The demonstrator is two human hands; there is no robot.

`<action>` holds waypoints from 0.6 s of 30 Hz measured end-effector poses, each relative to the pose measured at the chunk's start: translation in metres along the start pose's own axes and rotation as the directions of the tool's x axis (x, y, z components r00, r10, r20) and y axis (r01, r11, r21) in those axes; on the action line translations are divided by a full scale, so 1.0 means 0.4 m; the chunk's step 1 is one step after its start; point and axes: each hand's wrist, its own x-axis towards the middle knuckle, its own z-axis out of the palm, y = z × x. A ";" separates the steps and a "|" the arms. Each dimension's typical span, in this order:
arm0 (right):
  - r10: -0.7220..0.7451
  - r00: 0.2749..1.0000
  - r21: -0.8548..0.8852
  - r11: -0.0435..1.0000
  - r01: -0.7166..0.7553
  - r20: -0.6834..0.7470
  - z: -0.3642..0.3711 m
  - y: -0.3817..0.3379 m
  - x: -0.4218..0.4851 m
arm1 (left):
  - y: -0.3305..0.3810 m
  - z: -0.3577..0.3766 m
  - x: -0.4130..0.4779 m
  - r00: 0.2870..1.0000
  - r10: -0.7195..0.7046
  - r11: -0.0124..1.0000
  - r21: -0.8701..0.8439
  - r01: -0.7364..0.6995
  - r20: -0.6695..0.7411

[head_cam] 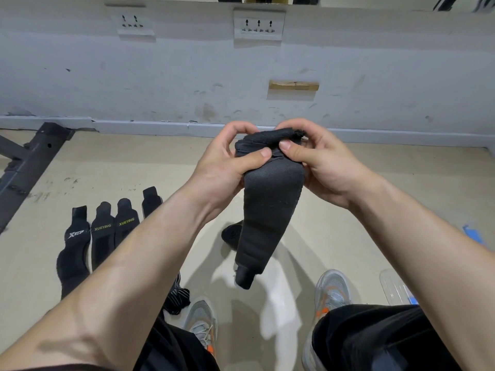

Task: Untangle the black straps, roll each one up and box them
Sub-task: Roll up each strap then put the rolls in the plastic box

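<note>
black strap [270, 204] hangs in the middle of the view, its top end bunched up and held by both hands. the left hand [225, 162] grips the bunch from 9 o'clock, thumb pressed on the front and fingers curled behind. the right hand [324, 162] pinches it from 3 o'clock, and the two thumb tips nearly meet. the loose tail drops toward 6 o'clock, above the floor [375, 188]. at 8 o'clock a row of four straps [103, 231] lies flat on the floor, side by side, three of them lettered. a rolled strap [230, 235] sits on the floor just behind the hanging tail. a clear plastic container [393, 287] shows at 4 o'clock, partly hidden by the right forearm.
</note>
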 end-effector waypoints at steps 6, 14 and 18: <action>0.084 0.980 0.276 0.952 -0.133 0.183 -0.016 0.007 0.004 | 0.014 -0.009 -0.007 0.988 0.004 0.991 -0.135 0.017 0.157; 0.059 0.949 0.315 0.935 -0.161 0.311 -0.012 -0.002 0.002 | 0.021 -0.030 -0.014 0.970 -0.036 0.969 -0.230 0.093 0.241; 0.082 0.989 0.157 0.982 -0.102 0.126 0.006 -0.021 -0.003 | 0.025 -0.045 -0.008 0.972 -0.061 0.967 -0.228 0.114 0.228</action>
